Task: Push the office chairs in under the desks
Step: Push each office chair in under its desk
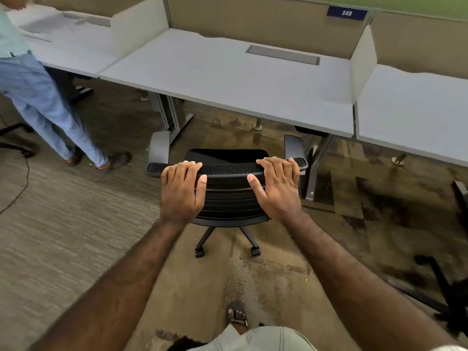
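A black office chair [228, 196] with grey armrests stands on the carpet facing a grey desk [228, 79], its seat just short of the desk's front edge. My left hand [183, 191] grips the left part of the mesh backrest top, fingers curled over the rim. My right hand [277, 188] grips the right part the same way. The chair's front wheels are hidden behind the backrest; two rear castors show below.
A person in blue jeans [45, 105] stands at the left by the neighbouring desk [73, 49]. Another desk [415, 115] lies to the right, beyond a divider. A black chair base [440, 292] sits at the right edge. A cable [22, 183] runs across the floor at left.
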Demonstrator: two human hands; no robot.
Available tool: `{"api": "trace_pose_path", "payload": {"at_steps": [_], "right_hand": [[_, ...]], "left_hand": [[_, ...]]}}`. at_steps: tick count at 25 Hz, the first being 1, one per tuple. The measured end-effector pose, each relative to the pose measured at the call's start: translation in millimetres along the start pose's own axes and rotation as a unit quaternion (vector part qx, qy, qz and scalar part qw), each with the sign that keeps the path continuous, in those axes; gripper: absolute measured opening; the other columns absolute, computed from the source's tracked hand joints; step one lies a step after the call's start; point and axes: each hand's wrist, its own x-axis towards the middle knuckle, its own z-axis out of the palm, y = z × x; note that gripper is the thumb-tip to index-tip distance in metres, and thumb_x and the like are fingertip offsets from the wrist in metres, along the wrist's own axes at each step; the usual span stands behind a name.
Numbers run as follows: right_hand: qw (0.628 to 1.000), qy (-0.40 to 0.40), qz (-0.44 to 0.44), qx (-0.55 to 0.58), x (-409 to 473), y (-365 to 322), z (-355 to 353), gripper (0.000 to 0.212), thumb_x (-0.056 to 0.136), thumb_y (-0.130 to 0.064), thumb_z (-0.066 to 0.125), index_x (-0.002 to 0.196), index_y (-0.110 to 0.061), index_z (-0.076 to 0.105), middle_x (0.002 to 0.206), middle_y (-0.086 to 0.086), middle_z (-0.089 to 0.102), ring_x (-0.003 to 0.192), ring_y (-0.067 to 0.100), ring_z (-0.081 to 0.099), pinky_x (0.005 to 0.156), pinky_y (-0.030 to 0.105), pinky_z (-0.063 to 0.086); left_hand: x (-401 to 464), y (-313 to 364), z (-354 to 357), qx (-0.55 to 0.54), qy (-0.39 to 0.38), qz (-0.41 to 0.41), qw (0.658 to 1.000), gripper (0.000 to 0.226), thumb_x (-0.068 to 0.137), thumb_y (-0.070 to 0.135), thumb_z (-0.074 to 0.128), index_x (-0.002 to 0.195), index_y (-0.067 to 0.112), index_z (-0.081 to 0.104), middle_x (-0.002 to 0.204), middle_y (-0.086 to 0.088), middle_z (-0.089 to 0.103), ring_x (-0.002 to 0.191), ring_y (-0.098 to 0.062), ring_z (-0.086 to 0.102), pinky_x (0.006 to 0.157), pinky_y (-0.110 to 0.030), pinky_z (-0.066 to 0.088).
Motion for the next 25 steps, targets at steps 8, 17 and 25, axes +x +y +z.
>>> {"api": "trace_pose_path", "payload": {"at_steps": [8, 17, 25], "right_hand": [[1.000, -0.022, 0.019, -0.004, 68.1, -1.9, 33.8, 0.057, 0.110, -0.060, 0.035, 0.150, -0.023, 0.052, 0.148, -0.003, 0.050, 0.149, 0.020, 0.038, 0.133, 0.049, 0.012], [0.998, 0.004, 0.058, -0.024, 130.6, -11.1, 76.0, 0.054, 0.114, -0.050, 0.037, 0.157, -0.021, 0.051, 0.160, -0.002, 0.052, 0.157, 0.018, 0.036, 0.134, 0.047, 0.013], [0.994, -0.010, 0.103, -0.042, 177.1, -37.7, 103.9, 0.065, 0.113, -0.060, 0.032, 0.165, -0.021, 0.042, 0.172, -0.001, 0.039, 0.165, 0.017, 0.022, 0.136, 0.047, 0.005]], "left_hand": [[69.7, -45.4, 41.8, -0.017, -0.050, -0.012, 0.999, 0.034, 0.108, 0.046, 0.042, 0.127, 0.021, 0.054, 0.121, 0.000, 0.050, 0.113, -0.023, 0.048, 0.111, -0.040, 0.030], [138.3, -109.5, 92.3, -0.036, -0.075, 0.033, 0.996, 0.048, 0.108, 0.059, 0.032, 0.129, 0.020, 0.053, 0.124, 0.001, 0.048, 0.115, -0.024, 0.047, 0.110, -0.042, 0.030], [191.3, -158.5, 115.2, -0.067, -0.095, 0.069, 0.991, 0.046, 0.111, 0.054, 0.031, 0.132, 0.021, 0.055, 0.134, 0.002, 0.052, 0.132, -0.023, 0.046, 0.116, -0.042, 0.027]]}}
